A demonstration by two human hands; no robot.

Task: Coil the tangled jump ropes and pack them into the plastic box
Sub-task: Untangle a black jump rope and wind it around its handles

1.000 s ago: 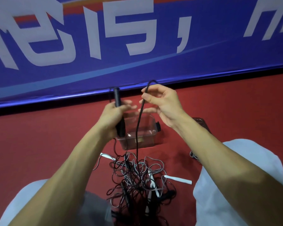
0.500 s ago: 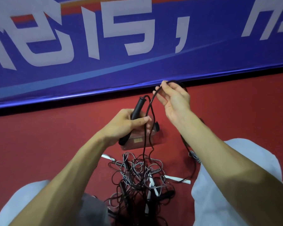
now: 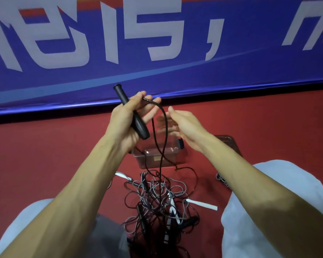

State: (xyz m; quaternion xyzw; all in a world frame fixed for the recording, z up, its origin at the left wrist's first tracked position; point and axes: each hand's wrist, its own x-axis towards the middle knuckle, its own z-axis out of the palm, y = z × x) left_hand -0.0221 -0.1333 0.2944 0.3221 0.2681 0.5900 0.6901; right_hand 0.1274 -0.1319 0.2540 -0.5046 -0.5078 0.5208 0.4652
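the left hand point(image 3: 126, 120) is raised above the far part of the red floor point(image 3: 45, 155), its fingers curled round a black cylindrical jump-rope handle point(image 3: 138, 125) that tilts with its capped end toward the blue banner with white lettering point(image 3: 175, 75). a thin black rope point(image 3: 164, 131) bends over the tips of that hand's fingers and hangs down in a long loop into the tangled pile of black and grey jump ropes point(image 3: 157, 202) lying on the floor between the person's knees in pale trousers point(image 3: 280, 183). the right hand point(image 3: 183, 125) is just beside the hanging loop, palm turned toward the left hand, fingers loosely spread and holding nothing; they are blurred, so i cannot tell whether they touch the rope. the clear rectangular plastic box point(image 3: 173, 159) stands on the floor beyond the pile, below both hands, and strands of the rope cross in front of its near wall. a dark translucent flat piece point(image 3: 227, 141) lies right of the box, partly hidden by the right forearm. two white handles point(image 3: 201, 204) point(image 3: 122, 175) stick out at the pile's right and left edges. open red floor stretches left of the box to the frame's edge, and a narrower strip runs behind the box up to the banner's lower edge.
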